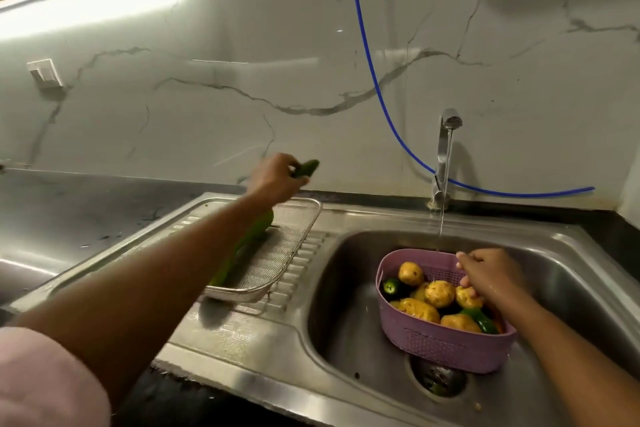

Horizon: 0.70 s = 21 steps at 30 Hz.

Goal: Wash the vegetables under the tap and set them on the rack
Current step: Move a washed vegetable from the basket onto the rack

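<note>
My left hand point(277, 177) grips a small dark green cucumber point(306, 168) above the far end of the metal mesh rack point(277, 260) on the drainboard. A long light green vegetable point(258, 229) lies in the rack, partly hidden by my left forearm. A purple plastic basket point(440, 343) stands in the sink, holding several potatoes point(440, 293), a cucumber point(391, 286) and a green pepper point(483, 321). My right hand point(488, 274) reaches into the basket and grips a potato point(467, 298). Water runs from the tap point(446, 156) down to the basket's far rim.
The steel sink point(346, 322) has a drain point(438, 380) in front of the basket. A blue hose point(367, 62) hangs along the marble wall behind the tap. Dark countertop point(86, 204) extends to the left. A wall switch point(45, 73) sits at upper left.
</note>
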Tool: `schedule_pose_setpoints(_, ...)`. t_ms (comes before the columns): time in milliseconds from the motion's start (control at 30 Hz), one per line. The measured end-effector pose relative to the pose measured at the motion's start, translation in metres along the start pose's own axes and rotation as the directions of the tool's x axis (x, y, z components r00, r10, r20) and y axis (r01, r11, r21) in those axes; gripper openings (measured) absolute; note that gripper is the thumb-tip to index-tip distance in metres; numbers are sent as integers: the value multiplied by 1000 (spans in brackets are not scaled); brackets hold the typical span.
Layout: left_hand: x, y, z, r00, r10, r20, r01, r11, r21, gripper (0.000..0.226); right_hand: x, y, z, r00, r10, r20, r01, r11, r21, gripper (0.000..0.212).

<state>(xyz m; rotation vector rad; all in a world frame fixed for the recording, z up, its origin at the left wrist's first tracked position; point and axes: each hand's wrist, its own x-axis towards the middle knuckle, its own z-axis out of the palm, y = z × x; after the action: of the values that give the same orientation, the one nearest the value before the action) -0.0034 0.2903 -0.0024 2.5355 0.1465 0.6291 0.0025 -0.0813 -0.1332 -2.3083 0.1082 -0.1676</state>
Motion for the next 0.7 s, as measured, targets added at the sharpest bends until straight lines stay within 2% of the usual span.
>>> schedule_pose_setpoints(67,13,-32,-16,994,-108,-22,109,992,61,33,0,1,1,1000,1,15,0,1000,-19,31)
schedule_pose_setpoints(200,23,-67,-31,993,-121,0,117,962,248,35,-1,-1,1,999,4,42,-3,999,-36,24)
schedule_pose_setpoints(300,28,-80,-36,972,-201,126,148,929,339,38,-1,-1,3,998,-6,61,8,999,-41,23)
schedule_pose_setpoints(400,32,-88,-39,935,-277,222,196,924,330,41,1,-1,4,998,-9,60,12,999,-48,21)
schedule_pose_setpoints(600,38,-97,-39,885,-444,144,398,879,262,19,3,-1,5,997,-11,78,15,999,-43,19)
schedule_pose_setpoints(700,40,-92,-44,857,-490,160,435,854,286,13,3,-1,6,996,-13,88,16,999,-33,18)
